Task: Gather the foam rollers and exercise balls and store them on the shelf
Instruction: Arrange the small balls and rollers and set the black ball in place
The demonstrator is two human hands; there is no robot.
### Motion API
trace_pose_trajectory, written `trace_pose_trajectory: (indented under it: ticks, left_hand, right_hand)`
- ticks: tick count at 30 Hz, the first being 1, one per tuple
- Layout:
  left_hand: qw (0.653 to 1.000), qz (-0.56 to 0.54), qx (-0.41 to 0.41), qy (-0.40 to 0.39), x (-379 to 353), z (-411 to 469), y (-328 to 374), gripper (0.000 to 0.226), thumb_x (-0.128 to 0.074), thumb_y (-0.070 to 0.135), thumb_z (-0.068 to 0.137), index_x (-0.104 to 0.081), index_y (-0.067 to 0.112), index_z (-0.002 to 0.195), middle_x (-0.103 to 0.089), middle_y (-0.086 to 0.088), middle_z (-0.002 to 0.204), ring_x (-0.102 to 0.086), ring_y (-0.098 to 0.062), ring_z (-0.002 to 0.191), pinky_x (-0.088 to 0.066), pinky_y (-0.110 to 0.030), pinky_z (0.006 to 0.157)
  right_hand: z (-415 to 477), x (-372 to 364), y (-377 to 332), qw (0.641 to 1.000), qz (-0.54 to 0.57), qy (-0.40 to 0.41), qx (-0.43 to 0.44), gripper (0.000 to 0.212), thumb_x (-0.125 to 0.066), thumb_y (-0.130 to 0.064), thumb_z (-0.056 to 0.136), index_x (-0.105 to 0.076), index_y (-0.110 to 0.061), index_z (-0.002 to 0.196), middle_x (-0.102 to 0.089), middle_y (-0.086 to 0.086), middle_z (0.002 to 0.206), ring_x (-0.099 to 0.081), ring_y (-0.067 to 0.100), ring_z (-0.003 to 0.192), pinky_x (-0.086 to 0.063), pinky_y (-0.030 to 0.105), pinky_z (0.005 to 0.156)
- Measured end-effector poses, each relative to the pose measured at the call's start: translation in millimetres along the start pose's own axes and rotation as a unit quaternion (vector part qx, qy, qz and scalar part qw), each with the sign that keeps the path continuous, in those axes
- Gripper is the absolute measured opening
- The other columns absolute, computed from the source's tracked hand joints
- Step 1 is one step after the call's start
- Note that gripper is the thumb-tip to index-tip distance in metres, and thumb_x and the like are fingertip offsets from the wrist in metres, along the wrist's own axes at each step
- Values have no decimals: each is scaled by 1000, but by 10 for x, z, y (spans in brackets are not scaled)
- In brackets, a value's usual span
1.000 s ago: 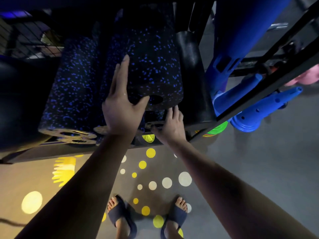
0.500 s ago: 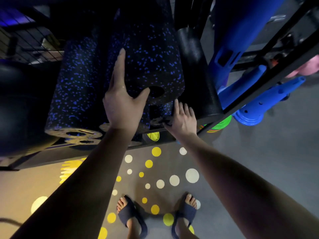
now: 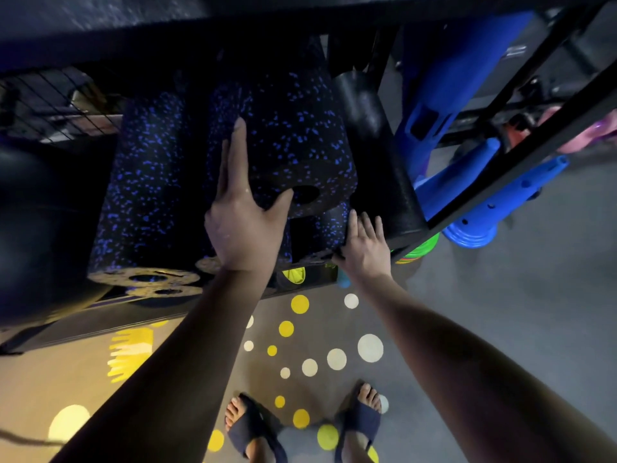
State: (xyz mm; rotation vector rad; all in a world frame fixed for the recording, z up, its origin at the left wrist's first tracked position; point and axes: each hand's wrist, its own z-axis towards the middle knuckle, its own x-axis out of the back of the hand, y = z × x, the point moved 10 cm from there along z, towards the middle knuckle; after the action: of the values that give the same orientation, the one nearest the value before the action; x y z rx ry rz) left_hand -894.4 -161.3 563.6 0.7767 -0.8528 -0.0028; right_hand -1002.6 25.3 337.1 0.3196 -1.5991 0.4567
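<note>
Several black foam rollers with blue speckles lie side by side on the dark shelf (image 3: 364,259). The top speckled roller (image 3: 293,138) rests on the others, its hollow end facing me. My left hand (image 3: 242,208) lies flat along its left side, fingers straight, thumb against its end face. My right hand (image 3: 362,247) presses on the end of a lower speckled roller (image 3: 329,225) at the shelf's front edge, fingers spread. A plain black roller (image 3: 374,145) lies to the right. A large dark exercise ball (image 3: 30,235) sits at the far left.
Blue plastic cone-like pieces (image 3: 494,195) hang off the rack's right side, with a green disc (image 3: 422,247) below them. A black diagonal rack bar (image 3: 521,152) crosses on the right. Pink weights (image 3: 594,132) sit far right. My sandalled feet stand on a dotted floor.
My left hand has slid further up along the top roller, pushing it deeper onto the shelf. My right hand has shifted right along the shelf's front edge.
</note>
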Motion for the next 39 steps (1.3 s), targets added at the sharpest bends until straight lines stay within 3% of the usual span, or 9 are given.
trace_pose_trajectory:
  ticks: [6,11,15,18,25,28,31,35,39]
  left_hand:
    - [998,60,2,-37,-186,-82,133,97,-78,40,77,-27,31,159,-41,5,160,-64,-28,121,-56,-42,82]
    - [990,82,-21,-110,-670,-330,371,101,-84,39,73,-30,29,159,-40,-7,160,-71,-37,104,-59,-43,70]
    - [974,120,-9,-193,-1132,-571,450,104,-75,55,81,-14,30,162,-37,-5,162,-71,-37,103,-57,-44,74]
    - [946,200,-58,-248,-1411,-740,496,115,-70,65,80,-5,20,163,-44,-9,155,-65,-28,118,-56,-40,81]
    - [949,142,-221,-174,-916,-667,471,79,-67,55,88,-41,21,154,-48,-5,155,-36,-28,148,-21,-58,122]
    - [952,175,-103,-228,-676,-618,-83,105,-59,83,70,-28,36,158,-19,-8,168,-16,-39,153,-13,-62,121]
    - [935,148,-26,-322,-690,-752,-450,118,-80,68,64,-10,52,157,16,0,170,-4,-49,152,-24,-66,118]
    - [948,135,-51,-283,-651,-728,-479,111,-81,14,81,-10,54,156,16,-3,170,-8,-45,154,-41,-61,111]
    - [980,61,-59,-180,-266,-584,-584,95,-77,4,79,-34,38,156,-9,-9,170,-19,-36,154,-36,-52,118]
  right_hand:
    - [-39,261,119,976,213,-52,-4,86,-76,-22,83,-34,-4,155,-36,14,160,-26,29,152,-12,35,125]
    - [-278,1049,791,845,503,89,-159,50,-46,-2,88,-66,-14,133,-69,-3,130,-61,6,121,-45,30,111]
    - [-248,1228,947,783,597,77,-158,41,-50,-23,101,-58,-13,140,-67,-10,131,-57,3,127,-41,31,115]
    - [-244,1165,982,812,566,28,-141,79,-65,-66,86,-46,-22,149,-60,-13,140,-52,0,132,-39,36,118]
    - [-131,1304,727,899,436,-44,-20,101,-77,-58,80,-22,-30,160,-25,-7,166,-11,4,154,-17,27,126]
    - [-52,1355,694,910,412,-48,-16,96,-75,-58,82,-24,-33,159,-23,-3,167,-4,2,154,-14,24,124]
    - [-50,1317,662,910,410,-57,-8,97,-71,-63,83,-21,-31,160,-19,-3,168,-2,4,155,-14,32,127]
    - [-249,1401,686,939,326,104,-19,86,-64,-61,89,-34,-14,155,-28,15,163,-21,25,152,-19,38,125]
    - [-821,1517,517,912,270,302,-63,35,-55,-35,101,-58,-1,106,-52,21,110,-45,33,107,-37,51,98]
